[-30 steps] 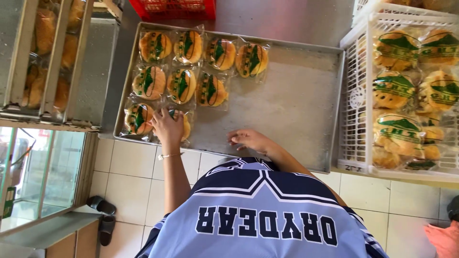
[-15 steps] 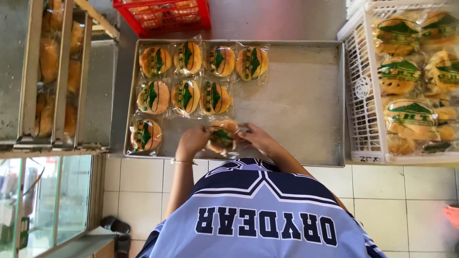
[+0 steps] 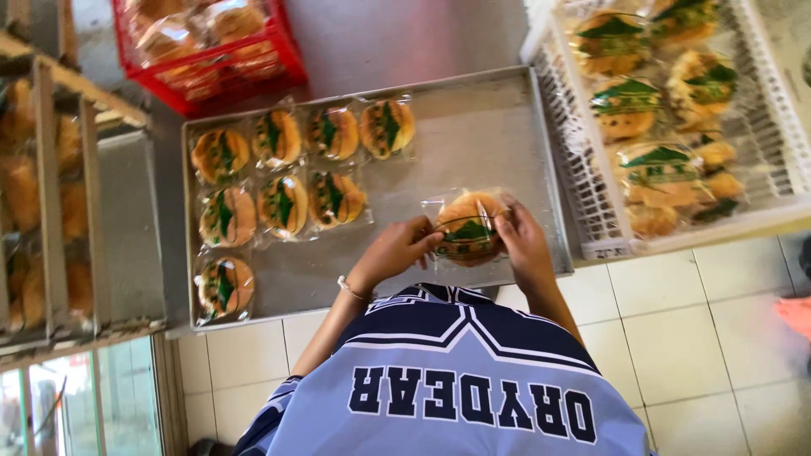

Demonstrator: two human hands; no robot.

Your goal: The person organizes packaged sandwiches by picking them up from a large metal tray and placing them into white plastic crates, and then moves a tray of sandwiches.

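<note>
- Clear plastic wraps the bun [image 3: 470, 228] that is held between the two hands, just above the near part of the metal tray [image 3: 473, 135].
- The left edge of the bun's wrapper is pinched by the left hand [image 3: 397, 251], whose fingers are curled shut on it.
- The right edge of the bun is gripped by the right hand [image 3: 524, 245], with the fingers closed over the wrapper's rim.
- The bun is thus kept between the hands, touched by both, with its green label turned upward.
- A thin bracelet [image 3: 353, 290] is worn on the left wrist.
- Eight more wrapped buns [image 3: 283, 173] are laid in rows on the left part of the tray, well apart from the held bun; the tray's right part is bare metal.
- To the right of the tray, just beside its edge, a white plastic crate [image 3: 583, 203] is filled with similar wrapped buns.
- Beyond the tray's far left corner, a red crate [image 3: 228, 72] with more wrapped bread is seen.
- To the left of the tray, a rack [image 3: 63, 169] with baked goods on its shelves is seen.
- Below the tray, the white-tiled front of a counter [image 3: 710, 338] and a blue and white shirt [image 3: 456, 380] are shown.
</note>
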